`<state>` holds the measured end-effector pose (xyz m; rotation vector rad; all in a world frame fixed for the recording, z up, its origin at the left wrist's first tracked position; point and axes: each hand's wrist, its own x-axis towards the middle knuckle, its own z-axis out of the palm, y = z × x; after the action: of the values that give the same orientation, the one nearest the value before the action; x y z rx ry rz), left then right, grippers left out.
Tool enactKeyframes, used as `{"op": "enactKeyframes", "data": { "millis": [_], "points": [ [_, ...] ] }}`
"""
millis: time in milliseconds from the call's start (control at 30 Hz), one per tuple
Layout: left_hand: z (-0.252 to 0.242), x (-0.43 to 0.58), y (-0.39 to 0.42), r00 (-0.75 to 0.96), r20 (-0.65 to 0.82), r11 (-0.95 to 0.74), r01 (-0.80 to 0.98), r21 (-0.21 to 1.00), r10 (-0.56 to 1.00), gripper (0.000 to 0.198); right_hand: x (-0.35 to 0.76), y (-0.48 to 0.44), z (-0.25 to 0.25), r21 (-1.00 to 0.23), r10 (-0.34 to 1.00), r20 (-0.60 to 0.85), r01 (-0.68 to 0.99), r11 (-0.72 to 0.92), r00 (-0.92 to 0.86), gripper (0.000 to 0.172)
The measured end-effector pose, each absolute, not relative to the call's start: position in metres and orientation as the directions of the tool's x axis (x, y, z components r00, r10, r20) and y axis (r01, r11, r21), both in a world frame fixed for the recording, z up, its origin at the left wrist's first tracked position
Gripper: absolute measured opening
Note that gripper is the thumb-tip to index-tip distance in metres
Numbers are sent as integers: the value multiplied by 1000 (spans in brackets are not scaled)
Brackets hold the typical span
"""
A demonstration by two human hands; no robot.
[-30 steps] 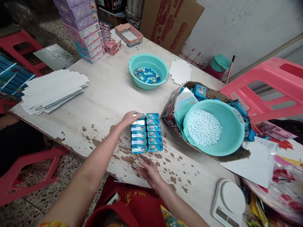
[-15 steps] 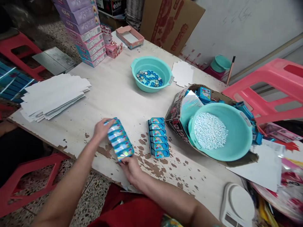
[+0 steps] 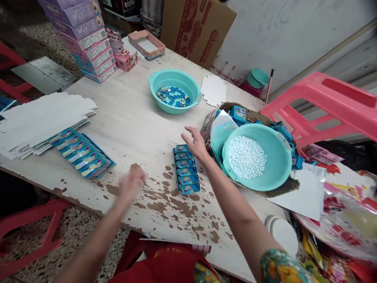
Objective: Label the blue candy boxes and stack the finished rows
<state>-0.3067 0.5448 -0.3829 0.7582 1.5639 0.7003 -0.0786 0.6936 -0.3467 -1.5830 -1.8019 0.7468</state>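
My right hand (image 3: 196,144) is open, its fingers apart, just above the far end of a row of small blue candy boxes (image 3: 187,171) with round recesses. Whether the fingertips touch the row is unclear. My left hand (image 3: 132,182) is smeared by motion over the chipped table, between that row and another blue pack. Nothing can be made out in its fingers. This other row of blue candy boxes (image 3: 81,153), with shiny faces, lies tilted at the left. Its far end meets the stack of white card sheets (image 3: 44,118).
A turquoise basin (image 3: 175,92) with blue and silver round caps stands mid-table. Another basin (image 3: 275,157) of white tablets rests on a carton (image 3: 210,122) of blue boxes at right. A white scale (image 3: 282,234) is near the front; stacked boxes (image 3: 85,43) stand far left.
The shiny blue row has left my hands and now lies at the left by the card stack. My right hand has moved up and right to the other row. The view has turned slightly right.
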Motion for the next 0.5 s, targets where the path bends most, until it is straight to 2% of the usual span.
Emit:
{"op": "enactKeyframes", "data": {
  "millis": [33,100,133,200,267,333,433,500],
  "points": [
    [-391,-270,529,77,-711,715,-67,696,699,51,-65,707,-357,-702,985,0,701,124,-174,41],
    [-406,-206,508,385,-782,861,-354,366,491,53,-54,723,-381,-594,928,-242,799,89,-284,44],
    [-411,-180,504,463,-775,859,-473,195,431,55,-54,726,-391,-537,893,-338,840,75,-296,48],
    [-416,-148,504,449,-762,758,-647,83,467,58,-58,725,-404,-435,868,-419,898,67,-268,57],
    [-415,-142,510,403,-773,689,-722,60,490,60,-61,718,-409,-375,887,-401,924,72,-231,62],
    [-410,-157,513,356,-816,707,-702,88,455,63,-60,709,-410,-347,906,-383,937,40,-180,64],
    [-404,-206,512,174,-901,805,-538,251,397,70,-51,686,-409,-374,921,-386,922,-100,-57,68],
    [-402,-244,516,2,-897,836,-363,411,442,75,-44,657,-409,-448,918,-397,874,-188,-6,70]
  ]
}}
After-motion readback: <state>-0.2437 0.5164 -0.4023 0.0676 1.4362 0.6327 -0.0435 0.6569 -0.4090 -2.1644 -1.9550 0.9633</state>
